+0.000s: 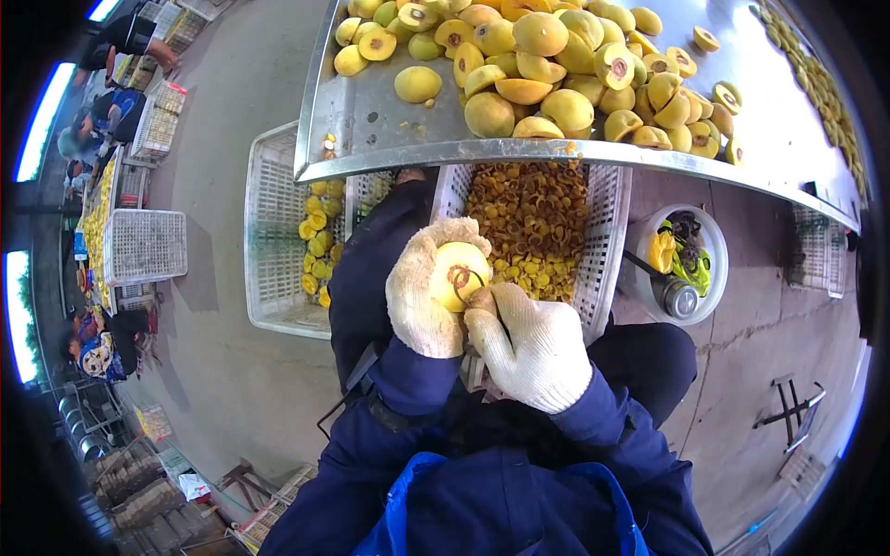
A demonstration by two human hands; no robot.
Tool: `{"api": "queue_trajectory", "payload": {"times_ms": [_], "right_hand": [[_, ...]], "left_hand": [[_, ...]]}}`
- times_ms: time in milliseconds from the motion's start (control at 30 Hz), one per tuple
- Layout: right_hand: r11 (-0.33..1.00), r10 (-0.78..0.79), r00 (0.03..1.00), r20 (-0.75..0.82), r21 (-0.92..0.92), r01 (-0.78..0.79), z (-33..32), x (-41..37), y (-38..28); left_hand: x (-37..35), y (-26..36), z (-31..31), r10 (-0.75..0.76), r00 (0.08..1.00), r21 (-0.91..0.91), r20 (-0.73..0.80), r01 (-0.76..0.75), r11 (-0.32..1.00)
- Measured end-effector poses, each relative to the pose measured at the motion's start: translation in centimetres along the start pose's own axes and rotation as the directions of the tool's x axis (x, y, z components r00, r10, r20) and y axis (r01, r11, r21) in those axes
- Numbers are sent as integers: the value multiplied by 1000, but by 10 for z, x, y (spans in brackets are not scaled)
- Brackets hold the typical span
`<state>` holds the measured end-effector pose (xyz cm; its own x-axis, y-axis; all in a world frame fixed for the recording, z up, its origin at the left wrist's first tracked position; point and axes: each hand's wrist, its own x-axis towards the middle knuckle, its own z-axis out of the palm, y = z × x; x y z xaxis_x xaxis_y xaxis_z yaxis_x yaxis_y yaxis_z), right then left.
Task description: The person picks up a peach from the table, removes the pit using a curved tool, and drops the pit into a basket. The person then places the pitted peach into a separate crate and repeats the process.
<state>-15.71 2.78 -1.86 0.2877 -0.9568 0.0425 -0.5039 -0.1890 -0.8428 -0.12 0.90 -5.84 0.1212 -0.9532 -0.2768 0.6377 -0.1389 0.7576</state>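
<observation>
My left hand [419, 301], in a white knit glove, is closed around a yellow peach half [475, 258] with its cut face turned up. A reddish-brown pit area shows at the middle of that face. My right hand [542, 345], also gloved, pinches a small pitting tool with a thin dark wire loop [483, 281]. The loop lies over the peach's pit area; most of the handle is hidden in my fingers. Just beyond my hands, a white crate [604, 241] holds many brown pit pieces and yellow scraps.
A metal table [371, 125] bears a heap of halved peaches [542, 65]. At left stands a crate [278, 232] with peach halves. A white bucket [717, 269] at right holds bags and a flask [680, 298]. Other people [107, 116] work at the far left among stacked crates.
</observation>
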Motion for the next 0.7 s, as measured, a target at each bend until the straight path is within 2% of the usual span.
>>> {"api": "queue_trajectory", "payload": {"times_ms": [100, 167, 300, 367, 467, 600, 700], "right_hand": [[999, -32, 994, -100, 9, 33, 7, 1, 3], [1000, -22, 992, -122, 1, 22, 8, 0, 4], [999, 38, 997, -72, 8, -38, 7, -2, 0], [999, 18, 994, -109, 30, -15, 10, -4, 1], [994, 80, 994, -71, 80, -74, 10, -6, 0], [999, 21, 999, -46, 40, -19, 9, -6, 4], [1000, -16, 1000, -21, 8, 16, 7, -6, 6]], "left_hand": [[-4, 0, 8, 1, 998, 32, -62, 1, 999], [-6, -1, 9, 18, 999, 63, -33, -16, 998], [-11, 3, 21, 74, 997, 165, -19, -70, 984], [-12, 2, 21, 57, 998, 122, -19, -54, 991], [-12, -3, 20, 70, 997, 100, -28, -67, 993], [-18, 0, 24, 77, 995, 155, -56, -68, 986], [-19, -3, 27, 173, 985, 169, -6, -170, 971]]}}
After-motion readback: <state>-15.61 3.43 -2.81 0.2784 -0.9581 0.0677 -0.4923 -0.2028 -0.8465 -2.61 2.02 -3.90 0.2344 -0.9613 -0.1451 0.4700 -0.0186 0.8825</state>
